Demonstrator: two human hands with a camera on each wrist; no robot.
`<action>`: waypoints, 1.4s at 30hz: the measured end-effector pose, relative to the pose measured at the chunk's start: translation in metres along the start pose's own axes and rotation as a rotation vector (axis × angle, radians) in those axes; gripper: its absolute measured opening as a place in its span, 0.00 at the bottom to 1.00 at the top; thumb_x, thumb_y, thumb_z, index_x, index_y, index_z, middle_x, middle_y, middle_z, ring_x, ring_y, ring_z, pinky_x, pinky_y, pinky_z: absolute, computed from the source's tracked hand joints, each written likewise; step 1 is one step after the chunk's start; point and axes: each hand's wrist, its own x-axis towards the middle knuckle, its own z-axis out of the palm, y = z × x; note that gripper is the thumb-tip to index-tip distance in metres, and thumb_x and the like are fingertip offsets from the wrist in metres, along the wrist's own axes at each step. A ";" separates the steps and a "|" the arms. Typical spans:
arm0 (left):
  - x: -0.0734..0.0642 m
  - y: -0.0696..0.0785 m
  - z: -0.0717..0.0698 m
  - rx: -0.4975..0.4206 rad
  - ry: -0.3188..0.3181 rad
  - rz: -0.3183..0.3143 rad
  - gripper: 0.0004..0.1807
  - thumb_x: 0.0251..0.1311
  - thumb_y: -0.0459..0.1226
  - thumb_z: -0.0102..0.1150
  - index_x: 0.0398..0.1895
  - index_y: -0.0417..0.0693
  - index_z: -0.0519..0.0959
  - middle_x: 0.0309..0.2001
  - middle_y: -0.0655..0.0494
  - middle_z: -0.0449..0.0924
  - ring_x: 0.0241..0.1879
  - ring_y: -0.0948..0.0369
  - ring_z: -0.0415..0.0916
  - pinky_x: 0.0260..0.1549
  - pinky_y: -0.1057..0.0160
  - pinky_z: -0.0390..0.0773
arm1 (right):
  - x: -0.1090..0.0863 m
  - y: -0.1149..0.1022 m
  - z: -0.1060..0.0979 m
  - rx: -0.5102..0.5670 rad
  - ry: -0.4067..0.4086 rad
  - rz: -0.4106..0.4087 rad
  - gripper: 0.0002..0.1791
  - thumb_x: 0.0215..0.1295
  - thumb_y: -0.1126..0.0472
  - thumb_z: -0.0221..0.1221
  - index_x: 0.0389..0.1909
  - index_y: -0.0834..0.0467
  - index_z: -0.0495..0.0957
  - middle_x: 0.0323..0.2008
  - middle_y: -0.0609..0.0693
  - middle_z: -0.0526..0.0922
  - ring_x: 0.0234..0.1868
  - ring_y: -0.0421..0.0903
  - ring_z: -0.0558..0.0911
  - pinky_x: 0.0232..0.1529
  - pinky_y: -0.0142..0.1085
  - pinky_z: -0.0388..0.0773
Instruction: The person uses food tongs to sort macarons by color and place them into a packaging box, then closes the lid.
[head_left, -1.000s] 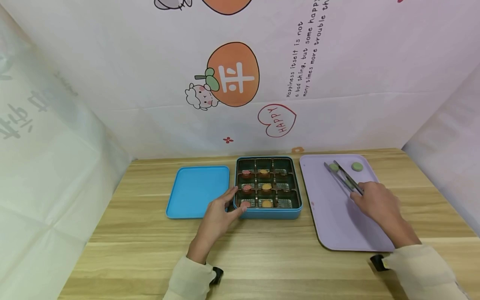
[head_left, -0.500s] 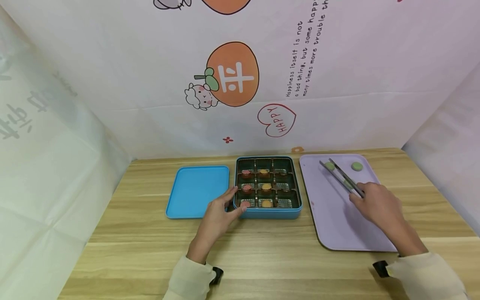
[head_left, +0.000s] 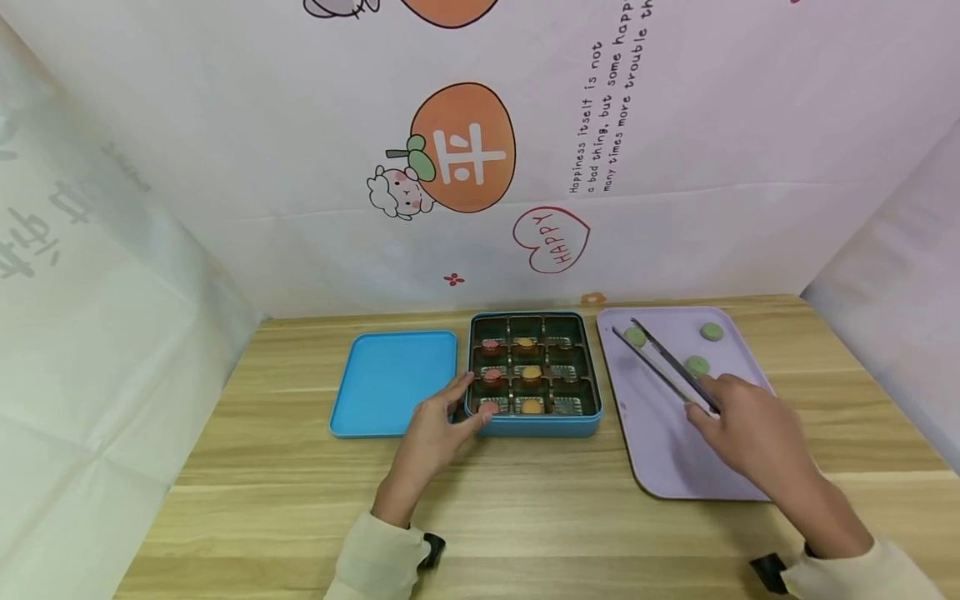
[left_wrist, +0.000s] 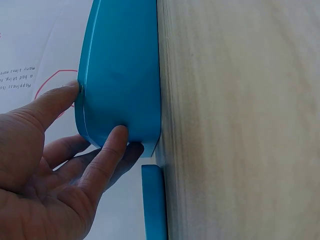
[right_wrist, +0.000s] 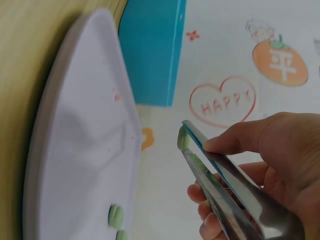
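My right hand [head_left: 757,425] grips metal tongs [head_left: 666,356] over the lilac tray [head_left: 675,454]. Between the tong tips is a small green macaron [right_wrist: 182,139], raised off the tray in the right wrist view. Two more green macarons lie on the tray, one nearer [head_left: 697,365] and one by the far right corner [head_left: 712,332]. My left hand [head_left: 435,433] rests at the front left corner of a blue box [head_left: 540,427], its thumb and fingers touching rim and sides. Inside the box, pink pieces [head_left: 491,375] fill the left column and yellow ones [head_left: 531,372] the middle column of a dark divided insert.
A blue lid [head_left: 397,383] lies flat left of the box. The wooden table [head_left: 525,517] extends in front. A printed white cloth [head_left: 300,167] hangs behind the table, and the tray stands close to the box's right side.
The tongs, with the green macaron at their tips, have moved left across the tray towards the box. A nearer green macaron has come into clearer view. My left hand stays at the box.
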 end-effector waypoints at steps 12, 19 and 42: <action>0.000 0.001 -0.001 0.004 -0.006 0.002 0.38 0.69 0.44 0.69 0.79 0.48 0.68 0.80 0.49 0.63 0.70 0.42 0.74 0.49 0.50 0.82 | -0.025 -0.032 0.004 0.019 0.003 -0.046 0.16 0.62 0.60 0.70 0.48 0.65 0.85 0.27 0.47 0.78 0.23 0.42 0.69 0.19 0.41 0.66; 0.000 0.001 -0.001 0.004 -0.001 0.002 0.37 0.69 0.43 0.69 0.79 0.48 0.68 0.80 0.50 0.63 0.69 0.42 0.75 0.41 0.57 0.78 | -0.034 -0.045 0.007 0.035 -0.017 -0.080 0.19 0.60 0.60 0.72 0.50 0.65 0.87 0.34 0.49 0.85 0.24 0.39 0.70 0.21 0.40 0.69; -0.001 0.001 -0.001 -0.007 -0.004 -0.003 0.38 0.69 0.43 0.69 0.79 0.48 0.68 0.80 0.50 0.63 0.69 0.42 0.75 0.46 0.54 0.80 | -0.041 -0.053 0.014 0.019 -0.032 -0.099 0.20 0.59 0.58 0.73 0.51 0.62 0.87 0.37 0.49 0.86 0.29 0.42 0.79 0.21 0.47 0.75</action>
